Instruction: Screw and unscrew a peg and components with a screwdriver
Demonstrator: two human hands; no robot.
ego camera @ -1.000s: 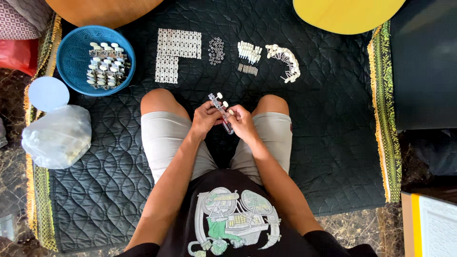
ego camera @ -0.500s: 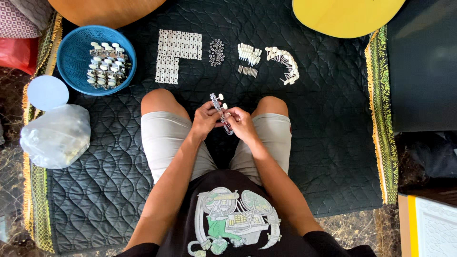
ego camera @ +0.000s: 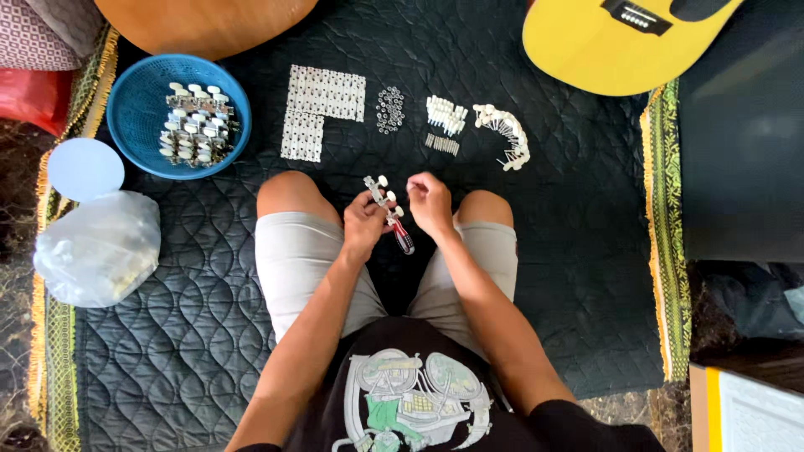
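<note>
I sit cross-legged on a dark quilted mat (ego camera: 586, 251). My left hand (ego camera: 362, 224) grips a metal tuner strip with white knobs (ego camera: 381, 191), held up over my lap. A small screwdriver with a red handle (ego camera: 402, 238) pokes out just below that hand, between my knees. My right hand (ego camera: 431, 202) hovers a little right of the strip and does not touch it. Its fingers are curled in a pinch, and anything in them is too small to make out.
On the mat ahead lie a blue basket (ego camera: 126, 109) of finished tuners (ego camera: 194, 124), rows of small white plates (ego camera: 322, 105), tiny washers (ego camera: 390, 109), white pegs (ego camera: 445, 117) and a pile of knobbed parts (ego camera: 505, 138). A yellow guitar (ego camera: 603, 46), a brown guitar body (ego camera: 205, 25), a plastic bag (ego camera: 96, 247) and a round lid (ego camera: 85, 169) surround them.
Both hands were together on the tuner strip. Now my right hand has let go and drawn off to the right, while the left keeps hold of the strip.
</note>
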